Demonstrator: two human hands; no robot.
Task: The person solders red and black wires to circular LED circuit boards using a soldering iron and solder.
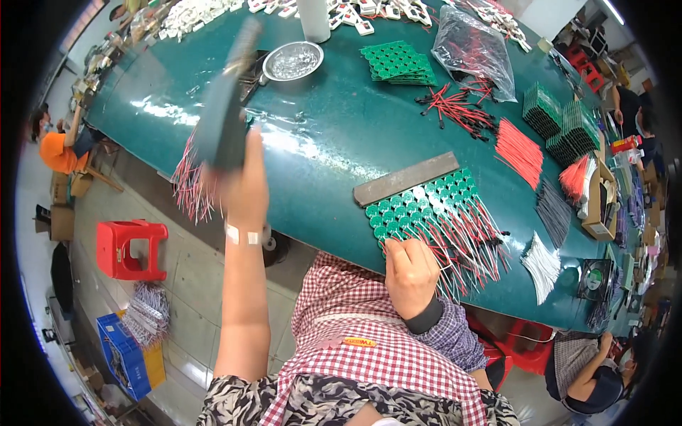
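Observation:
My left hand [246, 186] is raised over the table's left part, closed around a dark, thick-bodied tool [222, 124] with a lighter, narrow upper end. Motion smears the tool, so its exact kind is unclear. In front of me lies a panel of round green circuit boards [419, 206], with red, white and black wires [469, 245] fanning toward the table edge. A dark flat bar [406, 179] rests along the panel's far edge. At the panel's near left corner, my right hand [413, 275] is closed with fingertips pinched beside the wires; what they hold is hidden.
A small metal bowl [293, 61] stands beyond my left hand. Stacked green panels [398, 62], a clear plastic bag [474, 50] and bundles of red wires [518, 153] and white wires [542, 268] lie farther right. A red stool [131, 248] stands at left; other people sit nearby.

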